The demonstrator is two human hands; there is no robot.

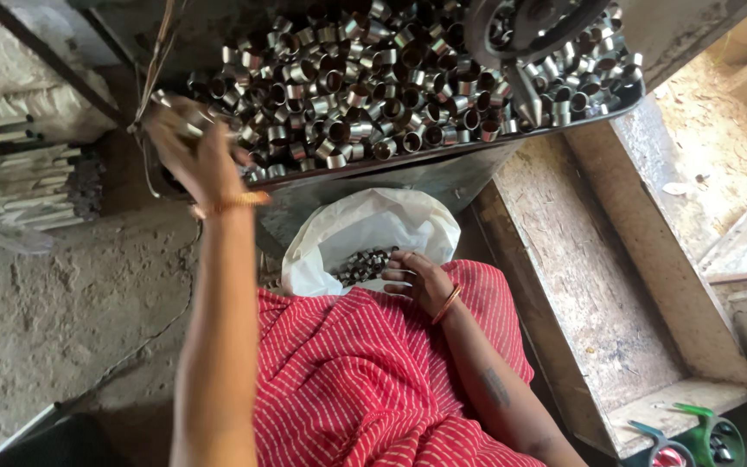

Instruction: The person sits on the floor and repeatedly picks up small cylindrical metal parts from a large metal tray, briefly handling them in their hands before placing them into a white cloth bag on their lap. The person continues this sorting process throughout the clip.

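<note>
left hand (190,147): in ring tray (391,169) | right hand (417,277): at white sack (365,229)

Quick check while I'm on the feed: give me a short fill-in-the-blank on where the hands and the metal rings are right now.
1. The left hand reaches into the ____ heaped with short metal rings.
2. The right hand rests at the mouth of a white ____ on the lap.
3. A smaller batch of rings lies ____ that white container.
4. The lap is covered by ____ striped cloth.

Missing words: tray; bag; inside; red
</note>
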